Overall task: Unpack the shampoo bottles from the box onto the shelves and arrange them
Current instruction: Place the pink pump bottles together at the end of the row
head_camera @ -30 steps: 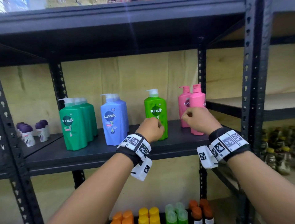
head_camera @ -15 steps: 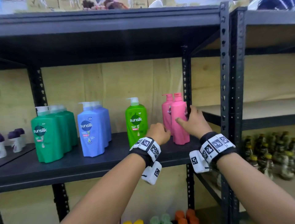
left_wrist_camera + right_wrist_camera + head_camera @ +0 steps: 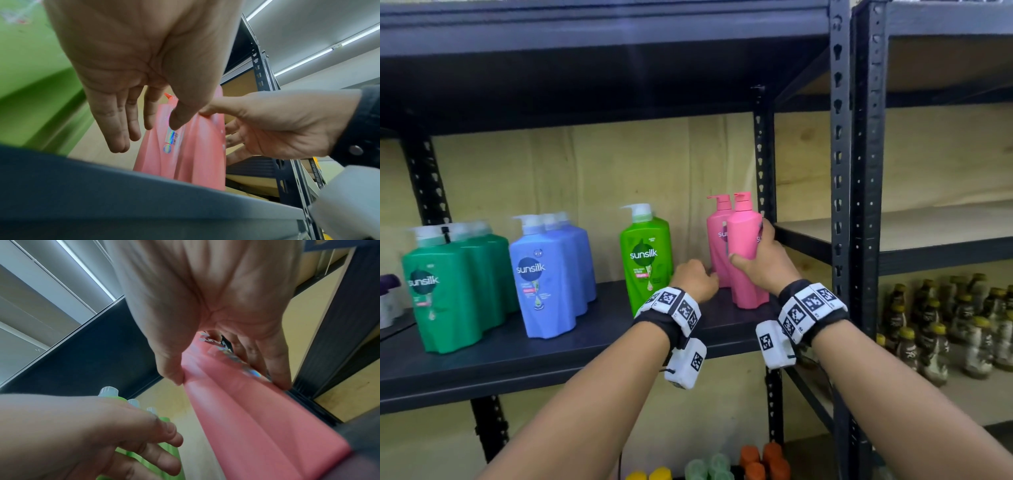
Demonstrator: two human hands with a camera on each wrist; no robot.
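Pink is where the action is: my right hand (image 3: 763,260) is wrapped around the front pink shampoo bottle (image 3: 746,250), thumb on its near face and fingers curled round the far side, right beside the shelf's upright post (image 3: 763,164). The bottle stands upright on the dark shelf (image 3: 551,356), touching a second pink bottle (image 3: 715,240) just behind it. My left hand (image 3: 697,279) hovers low beside the pair, fingers relaxed and gripping nothing; from the left wrist view its fingers (image 3: 121,128) hang straight and loose in front of the pink plastic.

I judge this as the arranging step, not unpacking: no box is in view, and the bottles already stand in colour groups, dark green (image 3: 448,287), blue (image 3: 544,274), then one light green bottle (image 3: 647,260).

Next, I reckon I need to turn this front pink bottle so its label faces out, since only a sliver of lettering shows, and line it up with its neighbour without knocking that one back.
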